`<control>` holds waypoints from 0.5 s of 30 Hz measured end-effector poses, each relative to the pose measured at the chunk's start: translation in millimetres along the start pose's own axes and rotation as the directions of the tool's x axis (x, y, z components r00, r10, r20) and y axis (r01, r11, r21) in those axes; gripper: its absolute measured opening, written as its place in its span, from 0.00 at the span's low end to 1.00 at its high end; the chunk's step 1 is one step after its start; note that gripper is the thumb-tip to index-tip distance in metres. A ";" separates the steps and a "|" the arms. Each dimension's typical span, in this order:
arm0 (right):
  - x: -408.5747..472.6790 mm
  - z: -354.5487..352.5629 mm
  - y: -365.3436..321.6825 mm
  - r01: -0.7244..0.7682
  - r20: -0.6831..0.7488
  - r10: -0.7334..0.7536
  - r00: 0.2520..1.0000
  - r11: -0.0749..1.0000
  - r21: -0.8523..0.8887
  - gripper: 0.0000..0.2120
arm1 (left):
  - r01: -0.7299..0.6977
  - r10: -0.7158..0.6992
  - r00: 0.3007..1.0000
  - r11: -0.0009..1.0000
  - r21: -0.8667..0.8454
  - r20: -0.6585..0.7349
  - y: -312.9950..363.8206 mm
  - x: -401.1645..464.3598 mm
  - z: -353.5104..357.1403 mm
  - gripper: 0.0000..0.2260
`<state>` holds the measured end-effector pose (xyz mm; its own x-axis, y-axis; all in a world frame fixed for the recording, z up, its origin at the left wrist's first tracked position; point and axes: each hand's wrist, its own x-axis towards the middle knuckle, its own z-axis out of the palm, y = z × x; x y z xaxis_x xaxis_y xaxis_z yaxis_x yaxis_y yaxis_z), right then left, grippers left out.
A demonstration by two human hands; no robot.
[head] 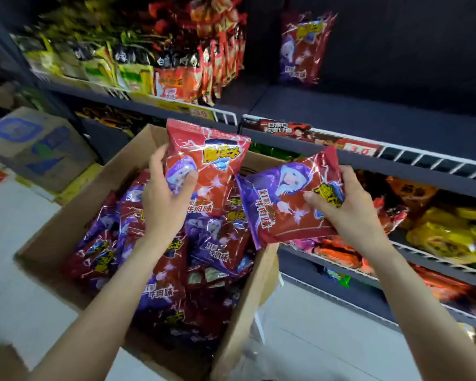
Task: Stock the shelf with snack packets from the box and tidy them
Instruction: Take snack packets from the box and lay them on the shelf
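Hands are both loaded: the left hand [165, 199] grips one red snack packet [204, 166] upright above the box [248, 292], and the right hand [341, 204] pinches a second packet [280, 204] tilted sideways near the shelf rail [396, 152]. More packets fill the box. A lone matching packet [302, 48] stands on the dark upper shelf [368, 105], probably the target row, though blur makes that uncertain. Best to turn the tilted packet upright, then set both beside that one, faces forward.

A shop: price-tagged shelves [368, 125] of snacks [176, 78].
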<state>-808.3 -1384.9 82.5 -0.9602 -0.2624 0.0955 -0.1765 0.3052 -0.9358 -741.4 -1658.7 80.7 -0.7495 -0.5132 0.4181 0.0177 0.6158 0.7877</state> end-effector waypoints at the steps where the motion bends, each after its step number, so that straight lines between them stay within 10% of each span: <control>1: -4.0 -16.8 3.7 0.003 -0.047 -0.003 0.999 1.000 -0.003 0.18 | -0.003 0.004 1.000 1.000 -0.018 0.022 10.4 -1.6 9.8 0.23; 15: -83.6 -323.2 76.6 0.038 -0.328 -0.126 0.936 0.964 -0.263 0.12 | -0.038 0.143 0.926 0.956 -0.291 0.350 217.7 -89.3 231.2 0.19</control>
<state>-811.5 -1043.7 112.5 -0.9477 0.0163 0.3188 -0.2632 0.5251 -0.8093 -823.6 -1340.6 110.1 -0.9227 -0.1779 0.3419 0.2381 0.4343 0.8687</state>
